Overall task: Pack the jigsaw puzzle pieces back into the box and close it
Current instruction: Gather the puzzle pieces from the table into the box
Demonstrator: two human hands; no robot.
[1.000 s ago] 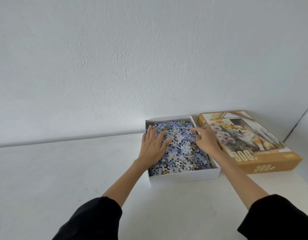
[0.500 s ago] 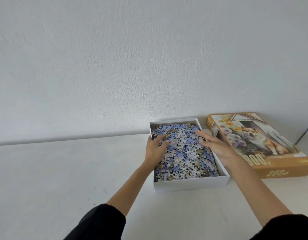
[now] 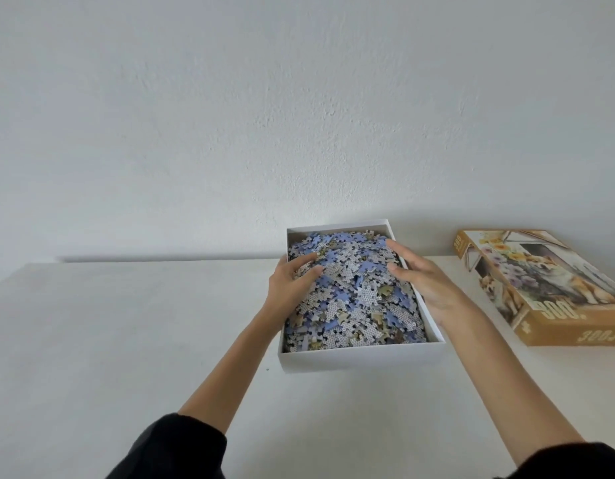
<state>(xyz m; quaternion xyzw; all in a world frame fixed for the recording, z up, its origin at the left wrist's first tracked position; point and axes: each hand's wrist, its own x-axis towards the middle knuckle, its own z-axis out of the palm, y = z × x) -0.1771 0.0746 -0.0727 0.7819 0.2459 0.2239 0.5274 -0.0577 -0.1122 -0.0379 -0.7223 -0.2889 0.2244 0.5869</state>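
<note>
White table (image 3: 126,340). Left hand (image 3: 292,286), fingers loosely bent and gripping nothing, rests on the left of the pieces (image 3: 354,305) heaped in the open white box (image 3: 361,356), centre. Right hand (image 3: 425,283), fingers straight, touches the heap's right side. Lid (image 3: 554,292) lies apart at right, picture up.

L hand (image 3: 291,285) half-curled, R hand (image 3: 426,285) relaxed, palms facing

Left hand (image 3: 292,285), right hand (image 3: 420,281) on pieces (image 3: 354,302) in box (image 3: 361,356)
</note>
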